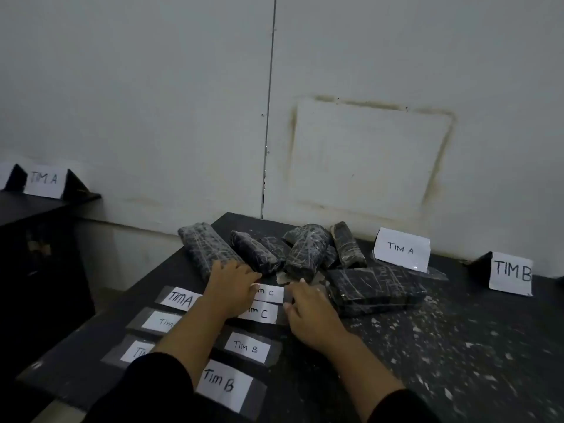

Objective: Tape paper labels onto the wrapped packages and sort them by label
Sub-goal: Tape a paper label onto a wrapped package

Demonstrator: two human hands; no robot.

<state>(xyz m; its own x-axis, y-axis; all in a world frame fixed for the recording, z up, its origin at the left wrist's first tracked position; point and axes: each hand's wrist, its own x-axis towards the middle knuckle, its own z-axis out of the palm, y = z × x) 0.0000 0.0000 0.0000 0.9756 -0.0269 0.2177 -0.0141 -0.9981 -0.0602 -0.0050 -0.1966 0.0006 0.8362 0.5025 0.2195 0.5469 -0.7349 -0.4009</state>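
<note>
Reaching across the dark speckled table [457, 346], both hands are laid on the topmost "TIM C" label [270, 293], just below the centre of the frame. The left hand [232, 288] is pressed flat on the label's left end, fingers spread a little. The right hand [308, 306] is set at the label's right end, fingertips curled together against the grey tape strip there; whether the tape is pinched or only touched cannot be told. A second "TIM C" label [259, 313] is seen directly beneath, and two "TIM B" labels [247, 347] [224, 386] lower in the frame. At lower left a "TIM A" label [180, 299] and two more labels are partly hidden by the left forearm. Wrapped black packages [305, 251] are heaped just above the hands. A flat, wide package [375, 290] is placed right of the hands. Standing cards reading "TIM A" [401, 249] and "TIM B" [511, 273] are propped against the wall at right, and another "TIM A" card [44, 179] is seen on a separate surface at far left.
</note>
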